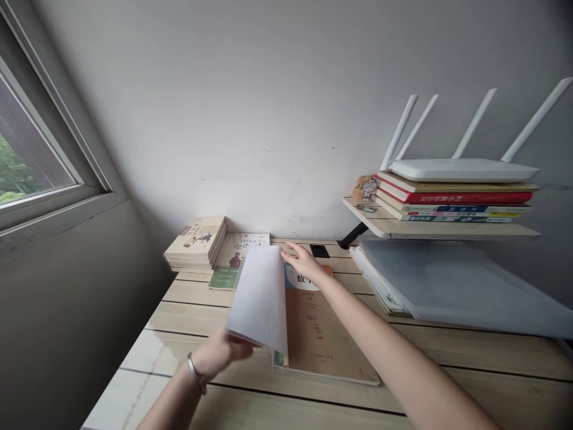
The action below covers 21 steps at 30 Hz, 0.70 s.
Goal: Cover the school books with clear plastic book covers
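An orange textbook (322, 334) lies on the wooden desk (447, 358) in front of me. My left hand (219, 353), with a bracelet at the wrist, pinches the lower edge of a white page or cover (262, 298) and holds it lifted up from the book's left side. My right hand (304, 261) reaches forward with fingers stretched out, resting flat on the top of the book by the lifted page's upper corner.
A stack of books (197, 242) and a green-edged book (237, 257) lie at the back left by the wall. At right, a shelf (430, 227) carries books and a white router (461, 169); grey folders (456, 280) lie beneath it. A window (31, 155) is at left.
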Available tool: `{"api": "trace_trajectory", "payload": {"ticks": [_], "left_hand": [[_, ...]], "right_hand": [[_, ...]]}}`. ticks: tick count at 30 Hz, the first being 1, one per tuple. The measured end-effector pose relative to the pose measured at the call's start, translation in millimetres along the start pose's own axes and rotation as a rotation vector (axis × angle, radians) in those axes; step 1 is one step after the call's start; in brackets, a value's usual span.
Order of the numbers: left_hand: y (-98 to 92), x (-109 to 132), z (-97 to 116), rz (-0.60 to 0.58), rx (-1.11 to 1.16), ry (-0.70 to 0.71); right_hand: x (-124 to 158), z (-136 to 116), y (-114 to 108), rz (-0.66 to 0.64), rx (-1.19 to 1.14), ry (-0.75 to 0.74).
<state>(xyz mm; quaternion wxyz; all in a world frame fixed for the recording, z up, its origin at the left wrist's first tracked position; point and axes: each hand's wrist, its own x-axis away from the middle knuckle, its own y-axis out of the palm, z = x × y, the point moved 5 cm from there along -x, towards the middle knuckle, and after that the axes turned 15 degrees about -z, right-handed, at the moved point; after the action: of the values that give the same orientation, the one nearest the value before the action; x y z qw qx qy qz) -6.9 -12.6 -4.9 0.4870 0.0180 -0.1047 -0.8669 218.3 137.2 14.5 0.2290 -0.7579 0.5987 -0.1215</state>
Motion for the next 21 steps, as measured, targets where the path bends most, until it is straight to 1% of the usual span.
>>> {"api": "trace_trajectory", "payload": {"ticks": [2,3,5,6,9,10,12,14,17,21], "left_hand": [[-17.4,-13.5,14.4,-0.037,0.197,-0.015],[-26.0,-23.5,21.3,-0.036,0.277,-0.02],[-41.9,-48.4,31.4,0.021,0.398,-0.034],[-46.8,-62.5,34.6,0.038,0.431,-0.046],[-55.7,-102.6,39.6,0.15,0.411,-0.06],[-56.7,-113.3,40.0,0.193,0.378,-0.075],[-55.3,-129.9,42.0,0.236,0.344,-0.077],[-52.1,-139.3,44.8,0.234,0.322,-0.076],[-48.9,-142.3,48.7,0.196,0.286,-0.095],[-46.7,-141.4,52.3,0.052,0.145,-0.133]], "right_hand": [[-11.5,2.3,4.8,-0.043,-0.024,0.003],[-15.9,2.0,6.6,-0.053,-0.027,-0.003],[-23.2,0.3,8.4,-0.066,-0.024,-0.014],[-26.4,-0.6,8.5,-0.07,-0.023,-0.014],[-33.3,-3.3,7.0,-0.099,-0.033,-0.002],[-34.6,-4.3,6.1,-0.111,-0.036,0.004],[-35.9,-6.0,4.2,-0.146,-0.047,0.02],[-35.8,-7.6,2.9,-0.196,-0.072,0.032],[-33.9,-9.9,1.0,-0.284,-0.107,0.037],[-32.4,-10.2,-2.2,-0.4,-0.093,0.044]]}}
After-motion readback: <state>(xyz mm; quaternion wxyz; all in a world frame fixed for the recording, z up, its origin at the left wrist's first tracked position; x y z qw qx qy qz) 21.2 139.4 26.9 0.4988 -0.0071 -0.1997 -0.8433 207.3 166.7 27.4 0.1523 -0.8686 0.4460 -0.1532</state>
